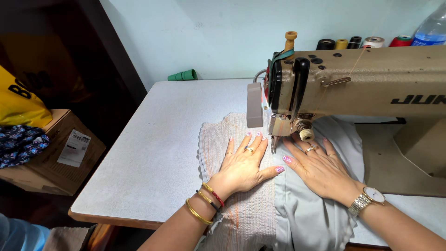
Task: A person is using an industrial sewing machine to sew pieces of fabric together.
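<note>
My left hand [241,162] lies flat, fingers spread, on a beige smocked fabric [246,209] left of the needle. Flat on the smooth pale grey fabric [306,218] to the right rests my right hand [318,167], its fingertips just under the head of the beige sewing machine [353,83]. Both fabrics run under the presser foot [274,144], which sits between my two hands. Rings are on both hands, bangles on the left wrist, a watch on the right wrist. Neither hand grips anything.
The pale sewing table [153,158] stretches bare to the left, with a green thread cone [183,75] lying at its far edge. Thread spools [357,42] and a plastic bottle [432,28] stand behind the machine. A cardboard box [55,158] and yellow bag [18,102] sit at left.
</note>
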